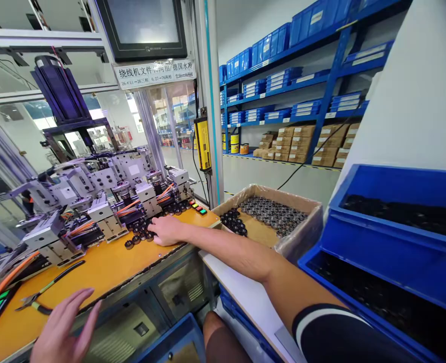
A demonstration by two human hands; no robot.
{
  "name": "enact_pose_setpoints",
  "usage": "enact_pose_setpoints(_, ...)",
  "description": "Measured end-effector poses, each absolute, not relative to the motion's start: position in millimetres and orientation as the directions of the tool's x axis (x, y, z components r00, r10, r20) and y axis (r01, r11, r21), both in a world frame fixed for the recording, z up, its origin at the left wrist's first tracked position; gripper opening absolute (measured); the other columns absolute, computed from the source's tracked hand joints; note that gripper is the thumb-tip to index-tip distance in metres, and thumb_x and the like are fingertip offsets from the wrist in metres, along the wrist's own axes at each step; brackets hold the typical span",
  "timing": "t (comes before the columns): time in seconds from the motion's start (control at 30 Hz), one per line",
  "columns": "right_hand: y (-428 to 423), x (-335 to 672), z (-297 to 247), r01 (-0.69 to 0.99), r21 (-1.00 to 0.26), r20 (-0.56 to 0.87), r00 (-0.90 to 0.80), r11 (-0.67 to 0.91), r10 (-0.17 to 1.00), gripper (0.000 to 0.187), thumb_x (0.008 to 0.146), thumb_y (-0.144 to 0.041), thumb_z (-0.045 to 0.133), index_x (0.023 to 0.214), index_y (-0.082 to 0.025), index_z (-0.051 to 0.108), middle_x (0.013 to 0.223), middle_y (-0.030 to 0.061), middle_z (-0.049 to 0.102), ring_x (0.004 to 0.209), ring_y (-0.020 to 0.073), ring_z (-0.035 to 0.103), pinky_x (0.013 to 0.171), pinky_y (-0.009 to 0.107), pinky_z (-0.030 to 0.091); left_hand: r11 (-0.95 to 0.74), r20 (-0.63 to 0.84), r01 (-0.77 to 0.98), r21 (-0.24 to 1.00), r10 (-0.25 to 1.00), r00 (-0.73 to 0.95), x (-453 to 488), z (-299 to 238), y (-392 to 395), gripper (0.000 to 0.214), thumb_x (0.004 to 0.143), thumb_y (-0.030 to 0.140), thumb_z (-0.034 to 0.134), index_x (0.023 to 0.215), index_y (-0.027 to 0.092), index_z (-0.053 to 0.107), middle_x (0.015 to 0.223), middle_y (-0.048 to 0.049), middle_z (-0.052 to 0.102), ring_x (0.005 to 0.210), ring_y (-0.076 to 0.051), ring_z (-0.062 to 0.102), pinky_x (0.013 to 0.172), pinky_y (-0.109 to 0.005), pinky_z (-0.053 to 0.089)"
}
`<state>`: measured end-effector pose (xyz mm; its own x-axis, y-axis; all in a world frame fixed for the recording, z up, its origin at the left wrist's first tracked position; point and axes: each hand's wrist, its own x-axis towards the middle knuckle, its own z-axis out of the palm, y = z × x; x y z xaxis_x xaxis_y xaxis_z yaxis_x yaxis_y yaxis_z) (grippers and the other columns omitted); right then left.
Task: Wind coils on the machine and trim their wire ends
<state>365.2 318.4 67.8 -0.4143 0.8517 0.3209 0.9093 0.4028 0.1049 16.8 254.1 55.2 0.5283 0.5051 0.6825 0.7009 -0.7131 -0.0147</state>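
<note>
My right hand (166, 230) reaches across the orange worktop (113, 262) to a cluster of small black ring-shaped parts (138, 234) in front of the machine. Its fingers are curled together at the parts, and whatever lies between the fingertips is hidden. At the lower left, my left hand (66, 325) hovers by the worktop's front edge, fingers apart and holding nothing. Close to it lies a pair of cutting pliers (37, 297) with green-and-black handles. The winding machine (104, 214), with several metal blocks and orange tubes, stands along the back of the worktop.
Right of the worktop, a plastic-lined carton (302, 199) holds many ring-shaped parts. Two blue bins (389, 252) of black pieces are stacked at far right. Coloured buttons (198, 207) sit by the worktop's right end. A screen (143, 27) hangs above; blue shelving (332, 75) stands behind.
</note>
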Motion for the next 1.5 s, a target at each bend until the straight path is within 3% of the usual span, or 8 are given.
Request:
enact_pose_setpoints(0.13,317,357,67,0.921,0.112,0.33,-0.388,0.373,0.861,0.031,0.098,-0.038,0.056,0.115,-0.013,0.062,0.115,0.0095,0.064,0.098,0.0208,0.065,0.084,0.04,0.056,-0.719,0.572,0.695,-0.013,0.565,0.595,94,59,299,0.039,0.093,0.047,0.049,0.121,0.021,0.057,0.119,-0.013,0.067,0.111,-0.029,0.064,0.098,-0.045,0.051)
enact_pose_setpoints(0.37,303,375,89,0.959,0.008,0.364,-0.265,0.282,0.893,0.034,0.099,-0.043,0.047,0.116,-0.019,0.063,0.115,0.011,0.065,0.101,0.0239,0.067,0.085,0.038,0.056,-0.699,0.431,0.715,0.005,0.647,0.629,161,54,358,0.054,0.092,0.052,0.038,0.126,0.016,0.061,0.129,-0.0186,0.058,0.119,-0.038,0.055,0.096,-0.055,0.048)
enact_pose_setpoints(0.47,284,441,96,0.992,-0.082,0.368,-0.06,0.097,0.928,0.036,0.103,-0.043,0.039,0.122,-0.021,0.06,0.117,0.0084,0.064,0.105,0.0214,0.065,0.088,0.038,0.054,-0.728,0.399,0.685,-0.01,0.625,0.67,166,49,369,0.052,0.092,0.053,0.038,0.121,0.018,0.062,0.124,-0.0159,0.058,0.115,-0.034,0.056,0.097,-0.049,0.048)
enact_pose_setpoints(0.57,254,526,80,0.973,-0.142,0.272,0.215,-0.182,0.938,0.034,0.099,-0.04,0.053,0.122,-0.016,0.059,0.12,0.0092,0.062,0.107,0.0221,0.063,0.092,0.044,0.053,-0.752,0.399,0.658,-0.047,0.59,0.702,168,47,376,0.051,0.091,0.056,0.038,0.115,0.018,0.062,0.118,-0.0141,0.058,0.108,-0.032,0.057,0.098,-0.046,0.047)
enact_pose_setpoints(0.83,194,616,-7,0.792,-0.077,-0.066,0.603,-0.606,0.795,0.033,0.096,-0.036,0.06,0.122,-0.015,0.06,0.121,0.0097,0.062,0.103,0.0211,0.064,0.088,0.041,0.056,-0.783,0.438,0.612,-0.107,0.516,0.736,183,57,376,0.042,0.092,0.063,0.031,0.093,0.027,0.054,0.099,-0.005,0.058,0.095,-0.028,0.059,0.09,-0.045,0.05)
enact_pose_setpoints(1.0,201,608,-27,0.776,-0.069,-0.042,0.625,-0.627,0.779,0.034,0.096,-0.036,0.06,0.124,-0.015,0.059,0.124,0.0103,0.061,0.107,0.0223,0.063,0.091,0.043,0.055,-0.798,0.429,0.601,-0.039,0.53,0.732,179,56,369,0.033,0.093,0.061,0.034,0.094,0.031,0.047,0.098,-0.0015,0.058,0.091,-0.026,0.063,0.086,-0.044,0.051)
enact_pose_setpoints(1.23,208,613,-16,0.829,-0.175,0.022,0.543,-0.531,0.84,0.034,0.097,-0.035,0.059,0.124,-0.016,0.058,0.124,0.0096,0.061,0.106,0.0219,0.063,0.09,0.043,0.056,-0.83,0.296,0.555,-0.052,0.518,0.803,158,51,398,0.039,0.091,0.058,0.04,0.123,0.038,0.047,0.106,-0.0001,0.058,0.098,-0.026,0.063,0.09,-0.043,0.05)
enact_pose_setpoints(1.5,190,612,38,0.83,-0.3,0.206,0.538,-0.47,0.818,0.03,0.097,-0.034,0.059,0.121,-0.016,0.06,0.122,0.009,0.062,0.106,0.0216,0.064,0.091,0.043,0.055,-0.81,0.239,0.585,0.026,0.574,0.783,155,53,407,0.028,0.093,0.055,0.04,0.106,0.041,0.059,0.102,0.0046,0.058,0.08,-0.02,0.066,0.076,-0.04,0.053)
